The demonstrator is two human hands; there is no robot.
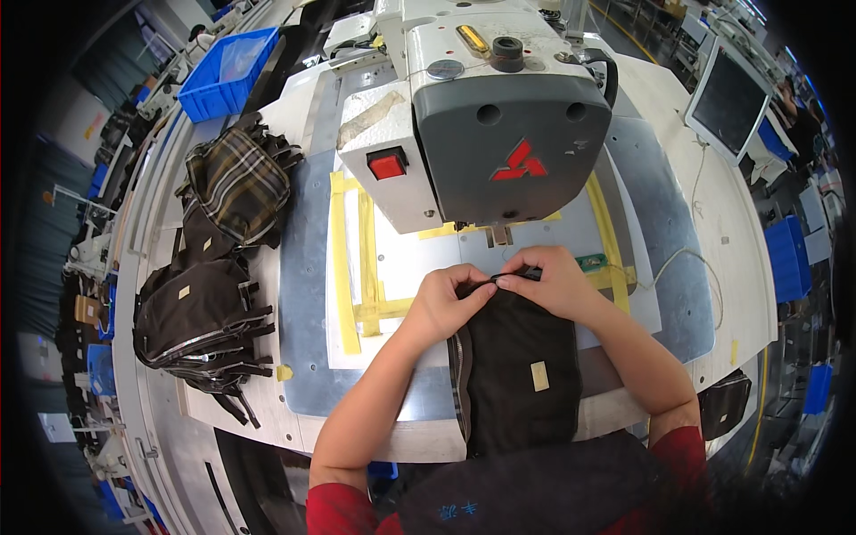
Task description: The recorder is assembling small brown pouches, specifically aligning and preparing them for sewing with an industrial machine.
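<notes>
Here, at the far left edge of the sewing table (303, 267): a heap of finished dark bags (201, 325), with a plaid bag (239, 183) stacked behind it toward the back-left corner, all set aside well apart from the work. Further back, a blue plastic bin (223, 71).

Left hand (446, 299) closed in a pinch on the top edge of the dark fabric bag piece (522, 374), thumb and fingers clamped, likely to keep that edge taut and level. Bag piece draped over the table's near edge, zipper (459, 374) down its left side, small tan label (539, 376) face up, upper edge just short of the needle area.

Right hand (548, 281) likewise closed, fingertips nipping the same edge beside the left, touching it.

Directly behind both hands, the grey sewing machine head (499, 134) overhanging the yellow-taped clamp frame (366, 267), crowding the space above the knuckles. Off the back-right corner, a monitor (731, 98).
</notes>
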